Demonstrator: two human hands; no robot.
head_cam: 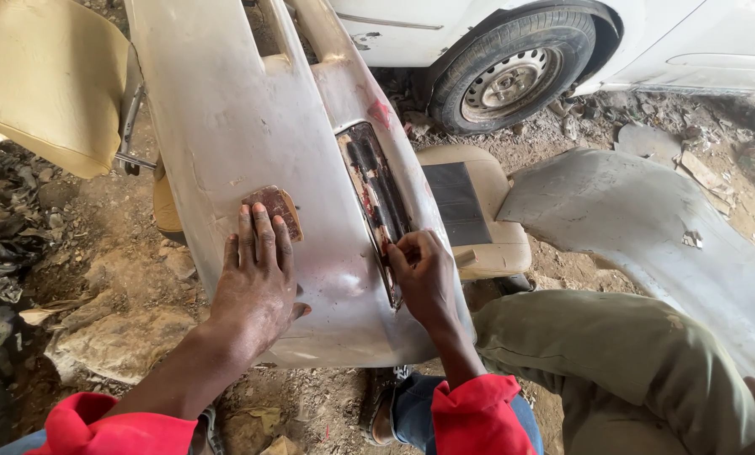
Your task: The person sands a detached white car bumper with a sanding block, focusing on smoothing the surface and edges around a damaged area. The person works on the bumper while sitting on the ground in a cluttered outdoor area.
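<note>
Left hand: our left hand [255, 282] lies flat, fingers together, pressing a worn brown square of sandpaper [274, 209] onto the panel.
Right hand: our right hand [424, 274] is curled, fingertips gripping the edge of the dark rectangular recess [377, 198].
Panel: dusty pale grey car bumper [242, 109], propped across a beige car seat [478, 215].
Around: white car's wheel [512, 72] beyond; grey fender panel [638, 219] on dirt, right.

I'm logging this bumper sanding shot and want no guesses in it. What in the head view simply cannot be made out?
- Sandpaper: its near part lies under the left hand.
- Right hand: curled fingers hide whatever they pinch at the dark recess.
- Bumper: its far end is cut off by the top edge.
- White car: only a wheel and lower panels show.
- Tan seat: cut off at the left edge.
</note>
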